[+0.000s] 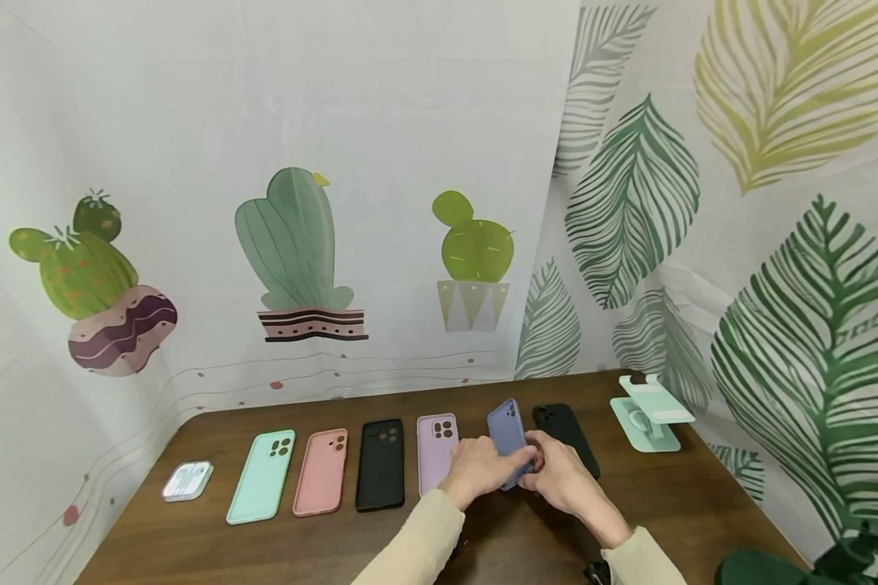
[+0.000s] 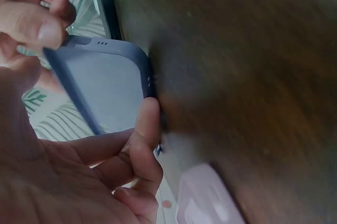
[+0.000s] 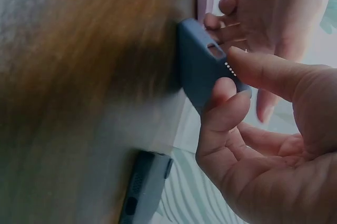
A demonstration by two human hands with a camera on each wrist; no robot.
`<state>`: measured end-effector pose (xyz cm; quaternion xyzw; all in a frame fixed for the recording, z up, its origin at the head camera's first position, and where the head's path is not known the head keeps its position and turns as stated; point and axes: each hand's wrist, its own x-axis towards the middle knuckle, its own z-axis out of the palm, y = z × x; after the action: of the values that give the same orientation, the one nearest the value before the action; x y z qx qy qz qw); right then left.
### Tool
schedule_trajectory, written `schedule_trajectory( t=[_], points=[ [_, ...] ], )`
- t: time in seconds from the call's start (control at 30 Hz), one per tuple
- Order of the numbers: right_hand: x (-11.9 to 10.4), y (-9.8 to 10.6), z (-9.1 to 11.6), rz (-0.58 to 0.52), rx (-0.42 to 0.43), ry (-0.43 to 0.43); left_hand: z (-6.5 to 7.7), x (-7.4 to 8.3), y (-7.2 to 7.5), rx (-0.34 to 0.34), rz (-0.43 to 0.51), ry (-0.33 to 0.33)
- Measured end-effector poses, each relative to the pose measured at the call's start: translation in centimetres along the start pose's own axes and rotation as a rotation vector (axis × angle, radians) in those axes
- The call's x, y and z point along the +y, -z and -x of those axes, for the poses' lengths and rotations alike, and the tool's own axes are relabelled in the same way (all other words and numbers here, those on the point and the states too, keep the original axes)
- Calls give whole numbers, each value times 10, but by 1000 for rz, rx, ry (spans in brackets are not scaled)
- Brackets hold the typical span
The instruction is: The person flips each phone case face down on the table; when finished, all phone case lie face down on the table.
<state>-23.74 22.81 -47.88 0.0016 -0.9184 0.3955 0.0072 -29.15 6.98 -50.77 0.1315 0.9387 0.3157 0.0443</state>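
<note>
A blue-violet phone case [image 1: 507, 429] is raised on edge over the brown table, its camera cutouts toward the wall. My left hand [image 1: 480, 466] holds it from the left, fingers along its side rim. With thumb and bent fingers, my right hand [image 1: 562, 478] pinches the near end; in the right wrist view the port slot and small speaker holes of the phone case [image 3: 197, 66] show beside these fingertips. In the left wrist view the hollow of the phone case [image 2: 105, 87] is visible. A light purple phone case [image 1: 436, 447] lies just left, a black phone case [image 1: 569, 435] just right.
Further left lie another black phone case [image 1: 380, 467], a pink one [image 1: 320, 475] and a mint one [image 1: 259, 479]. A small white box [image 1: 187, 481] sits at the left end. A mint folding stand [image 1: 653, 414] occupies the back right corner, near the patterned wall cloth [image 1: 410, 106].
</note>
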Motion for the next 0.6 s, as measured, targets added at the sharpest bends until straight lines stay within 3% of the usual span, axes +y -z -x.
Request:
schedule_trajectory(
  t=[0.2, 0.43, 0.6],
  points=[
    [-13, 0, 5, -35, 4, 40, 6, 3, 7, -70, 172, 40],
    [-3, -2, 1, -126, -124, 84, 11, -4, 21, -164, 416, 58],
    [6, -13, -3, -154, -220, 37, 14, -6, 31, -116, 493, 22]
  ],
)
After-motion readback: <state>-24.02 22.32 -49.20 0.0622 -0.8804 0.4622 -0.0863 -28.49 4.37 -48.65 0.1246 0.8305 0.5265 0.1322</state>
